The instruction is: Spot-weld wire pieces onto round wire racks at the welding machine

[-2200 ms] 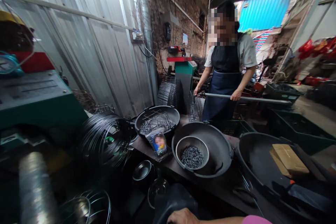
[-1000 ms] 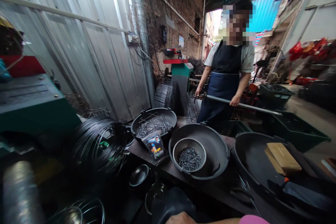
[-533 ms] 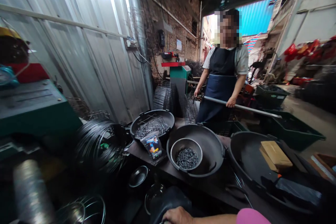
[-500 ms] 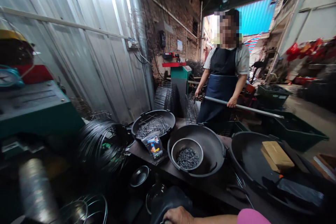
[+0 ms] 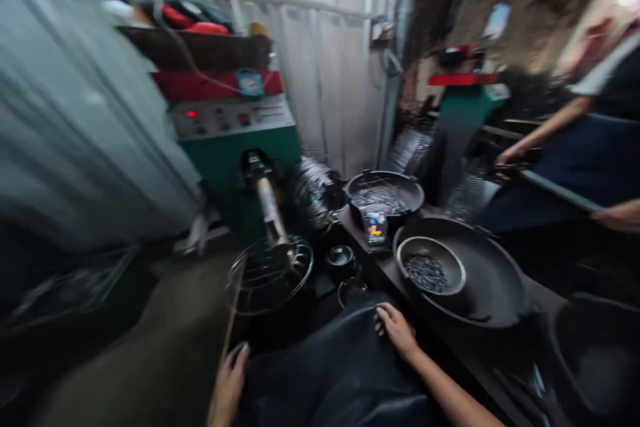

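A dark, leather-like apron (image 5: 325,363) spreads across my lap. At its left edge is my left hand (image 5: 231,380), fingers bent against the material; blur softens their outline. My right hand (image 5: 396,328) has its fingers curled over the upper right corner of the apron. Just beyond the lap stands a round wire frame (image 5: 305,273), under the end of a metal cylinder (image 5: 270,210) that juts from a green machine (image 5: 225,147). To the right, a metal bowl (image 5: 457,260) of small dark metal pieces (image 5: 425,273) sits inside a wide black pan (image 5: 500,280).
Another black pan (image 5: 417,197) holds thin metal rods, with a lit phone (image 5: 375,227) in front. Small metal bowls (image 5: 340,257) sit low beside the bench (image 5: 373,263). A coil of wire (image 5: 317,190) lies behind. At right, a co-worker (image 5: 590,147) grips a long bar (image 5: 560,190).
My view has swung left, bringing the green machine into full sight. My left hand has come into view. The right hand now lies on the apron's corner, farther from the bottom edge.
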